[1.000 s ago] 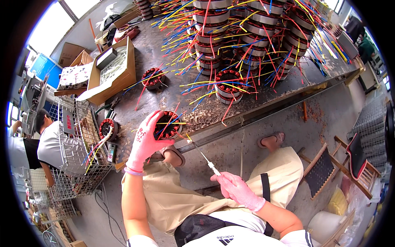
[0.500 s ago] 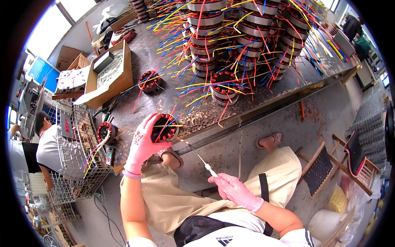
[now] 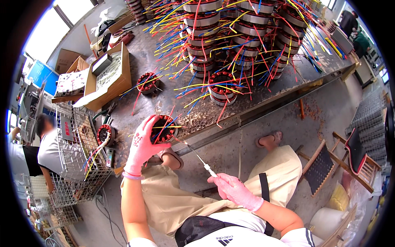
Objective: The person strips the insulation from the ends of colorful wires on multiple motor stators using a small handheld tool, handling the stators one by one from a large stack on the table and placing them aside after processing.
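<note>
In a pink work glove, my left hand (image 3: 140, 148) curls around the left side of a wound motor stator (image 3: 165, 132) at the bench's near edge. Red coils line the ring, with red, yellow and blue leads sticking out. My right hand (image 3: 238, 192), also gloved in pink, is closed around the white handle of a thin metal-shafted tool (image 3: 200, 158), exact kind unclear. Its shaft points up-left at the stator. A fine copper-coloured strand shows between the tool's tip and the ring. Another stator (image 3: 106, 134) with white-sleeved leads lies left of my left hand.
Tall stacks of stators (image 3: 247, 39) with bristling leads fill the back of the metal bench (image 3: 189, 123). One stator (image 3: 147, 83) sits alone beside an open cardboard box (image 3: 119, 76). Wire baskets (image 3: 78, 160) and a person (image 3: 51, 148) are at left; a wooden chair (image 3: 321, 168) is at right.
The view has shifted slightly. Both hands, the stator and the tool keep almost the same positions, with both grips unchanged.
</note>
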`<state>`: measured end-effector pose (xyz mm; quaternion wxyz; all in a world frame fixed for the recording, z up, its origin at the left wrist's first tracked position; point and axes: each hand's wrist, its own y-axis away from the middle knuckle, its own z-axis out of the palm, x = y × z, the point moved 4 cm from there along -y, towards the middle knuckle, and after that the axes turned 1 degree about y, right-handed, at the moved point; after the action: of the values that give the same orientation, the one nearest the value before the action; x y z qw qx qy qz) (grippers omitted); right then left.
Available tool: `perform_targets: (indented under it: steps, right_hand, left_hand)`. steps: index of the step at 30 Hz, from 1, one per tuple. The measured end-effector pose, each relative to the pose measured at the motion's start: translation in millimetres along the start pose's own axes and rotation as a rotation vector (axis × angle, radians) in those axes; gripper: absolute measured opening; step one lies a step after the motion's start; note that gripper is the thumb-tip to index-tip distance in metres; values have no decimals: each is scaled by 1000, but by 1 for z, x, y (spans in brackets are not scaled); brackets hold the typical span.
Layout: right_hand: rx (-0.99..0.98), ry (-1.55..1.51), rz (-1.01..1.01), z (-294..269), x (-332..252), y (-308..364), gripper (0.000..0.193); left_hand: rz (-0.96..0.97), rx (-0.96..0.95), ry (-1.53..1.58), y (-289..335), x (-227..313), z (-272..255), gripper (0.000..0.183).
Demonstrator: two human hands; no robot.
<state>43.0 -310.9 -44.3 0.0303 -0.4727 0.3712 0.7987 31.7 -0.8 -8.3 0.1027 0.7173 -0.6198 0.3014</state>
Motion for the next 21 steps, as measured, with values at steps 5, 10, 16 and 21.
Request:
perform_targets:
  steps: [5,10,16,21]
  right_hand:
    - [8,11,12,-1,-4,2,29]
    - [7,-4,-13,0,4,-1,34]
    - [12,16,-2,0,-1,1,32]
    - [18,28,-11,-1,1,0,34]
  left_hand:
    - [16,-10,22,-2,3,0,90]
    - [25,15,-18,0,3,-1,89]
    - [12,7,-20,0,3,-1,90]
    - [-7,3,18,0,2,0,90]
